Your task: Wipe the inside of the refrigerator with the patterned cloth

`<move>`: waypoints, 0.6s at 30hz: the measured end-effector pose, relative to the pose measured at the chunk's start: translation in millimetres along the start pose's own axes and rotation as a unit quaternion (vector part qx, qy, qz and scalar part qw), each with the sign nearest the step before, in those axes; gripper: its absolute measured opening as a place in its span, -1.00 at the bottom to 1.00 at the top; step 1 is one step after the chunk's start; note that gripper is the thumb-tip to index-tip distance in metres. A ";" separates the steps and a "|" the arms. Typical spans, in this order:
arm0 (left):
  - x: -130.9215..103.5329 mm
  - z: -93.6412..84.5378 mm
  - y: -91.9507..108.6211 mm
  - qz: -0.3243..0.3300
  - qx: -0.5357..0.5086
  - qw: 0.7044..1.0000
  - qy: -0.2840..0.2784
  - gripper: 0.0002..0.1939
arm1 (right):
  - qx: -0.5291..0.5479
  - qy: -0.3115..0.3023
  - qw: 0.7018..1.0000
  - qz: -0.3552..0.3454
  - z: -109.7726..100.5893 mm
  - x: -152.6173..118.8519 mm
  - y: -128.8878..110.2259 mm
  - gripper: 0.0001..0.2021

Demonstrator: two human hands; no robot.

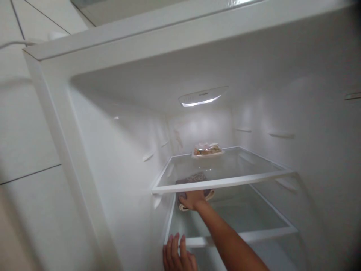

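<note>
My right hand (192, 199) reaches deep under the upper glass shelf (225, 183) of a fridge. It grips a folded cloth (194, 177), brown-patterned with a cream edge, against the lower glass shelf (254, 235). Part of the cloth shows through the glass above; the fingertips are hidden. My left hand (178, 254) is at the front left corner of the lower shelf. Its fingers are stretched upward, slightly apart, by the white front edge, holding nothing. Whether they press on that edge I cannot tell.
A wrapped food tray (208, 149) sits at the back of the upper shelf. Above it a lamp cover (203, 97) is set in the fridge ceiling. Small shelf ridges (281, 135) stick out of the side walls. A tiled wall (31, 124) stands left of the fridge.
</note>
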State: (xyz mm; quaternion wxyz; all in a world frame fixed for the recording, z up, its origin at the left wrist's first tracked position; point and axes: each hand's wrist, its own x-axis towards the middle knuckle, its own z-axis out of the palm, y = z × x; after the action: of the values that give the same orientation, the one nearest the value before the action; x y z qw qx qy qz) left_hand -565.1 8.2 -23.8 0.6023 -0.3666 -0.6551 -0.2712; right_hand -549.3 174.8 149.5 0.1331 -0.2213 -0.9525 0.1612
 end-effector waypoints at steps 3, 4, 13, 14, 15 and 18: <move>-2.4 1.7 -3.5 0.010 -0.004 1.000 -0.002 -0.34 | 0.002 -0.013 1.000 -0.005 8.9 3.3 -20.9 -0.24; -2.7 1.6 -3.9 0.011 -0.002 1.000 -0.007 -0.33 | 0.003 -0.014 1.000 -0.006 10.2 1.5 -23.7 -0.23; 6.0 -14.0 -4.4 0.015 -0.009 0.998 -0.061 -0.24 | 0.013 -0.025 0.997 -0.071 -0.1 -64.3 -22.8 -0.28; 7.8 -17.3 -5.8 0.021 -0.011 0.997 -0.073 -0.24 | 0.020 -0.025 0.996 -0.080 -2.3 -72.3 -21.3 -0.29; 10.0 -20.8 -7.0 0.031 -0.012 0.996 -0.087 -0.23 | 0.026 -0.024 0.996 -0.085 -4.6 -79.5 -19.0 -0.30; 18.0 -31.6 -8.3 0.054 -0.009 0.991 -0.125 -0.21 | 0.036 -0.017 0.997 -0.064 -12.8 -97.7 -5.5 -0.33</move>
State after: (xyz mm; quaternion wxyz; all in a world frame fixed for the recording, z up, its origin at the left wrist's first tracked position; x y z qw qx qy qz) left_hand -553.2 -19.1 -1.3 0.5263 -0.4379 -0.7018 -0.1968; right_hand -462.6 127.9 145.5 0.1353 -0.1521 -0.9604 0.1902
